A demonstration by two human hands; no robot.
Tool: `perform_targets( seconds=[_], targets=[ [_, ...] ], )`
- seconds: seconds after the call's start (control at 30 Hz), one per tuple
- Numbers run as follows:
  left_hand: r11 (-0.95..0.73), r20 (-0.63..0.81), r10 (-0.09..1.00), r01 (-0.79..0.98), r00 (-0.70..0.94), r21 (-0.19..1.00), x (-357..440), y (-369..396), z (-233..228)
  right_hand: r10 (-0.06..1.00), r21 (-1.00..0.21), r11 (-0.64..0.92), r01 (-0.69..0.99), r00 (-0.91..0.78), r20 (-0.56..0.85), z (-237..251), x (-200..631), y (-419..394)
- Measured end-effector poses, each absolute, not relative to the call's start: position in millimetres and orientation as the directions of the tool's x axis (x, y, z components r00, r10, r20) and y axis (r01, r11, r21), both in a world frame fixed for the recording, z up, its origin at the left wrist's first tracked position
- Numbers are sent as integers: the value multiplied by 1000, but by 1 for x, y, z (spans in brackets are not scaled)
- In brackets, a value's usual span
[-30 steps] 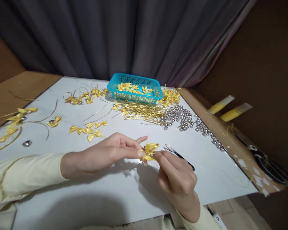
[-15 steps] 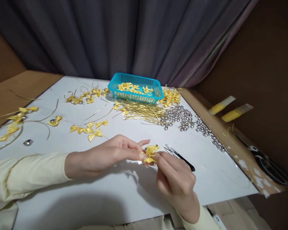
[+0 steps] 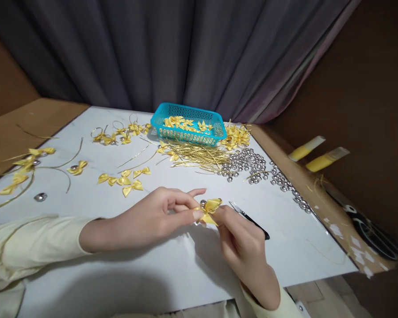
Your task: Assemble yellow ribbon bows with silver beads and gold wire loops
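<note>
A small yellow ribbon bow is pinched between the thumb and fingertips of the left hand and the fingertips of the right hand, just above the white tabletop. A silver bead is seen touching the bow at its knot. The piece is judged to be mid-assembly, since the bead looks not yet secured. Just beyond the right hand, black snips lie unused. Farther out, loose bows and finished bows with bead and wire loop are spread out, then gold wire pieces and silver beads. Farthest, a turquoise basket holds more bows, so much stock is judged left.
</note>
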State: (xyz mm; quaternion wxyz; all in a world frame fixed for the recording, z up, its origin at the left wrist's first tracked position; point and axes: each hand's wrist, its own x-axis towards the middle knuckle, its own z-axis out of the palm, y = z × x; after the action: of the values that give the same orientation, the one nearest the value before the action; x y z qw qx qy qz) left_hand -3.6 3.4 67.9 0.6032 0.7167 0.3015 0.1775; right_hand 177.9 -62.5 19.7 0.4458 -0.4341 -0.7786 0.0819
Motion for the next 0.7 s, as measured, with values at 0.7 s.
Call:
perform_targets(
  seconds=[0.7],
  targets=[
    [-685,300,581,256,756,682,-6,1,56,780,-415,564,714,-296,551,18,166,-76]
  ],
)
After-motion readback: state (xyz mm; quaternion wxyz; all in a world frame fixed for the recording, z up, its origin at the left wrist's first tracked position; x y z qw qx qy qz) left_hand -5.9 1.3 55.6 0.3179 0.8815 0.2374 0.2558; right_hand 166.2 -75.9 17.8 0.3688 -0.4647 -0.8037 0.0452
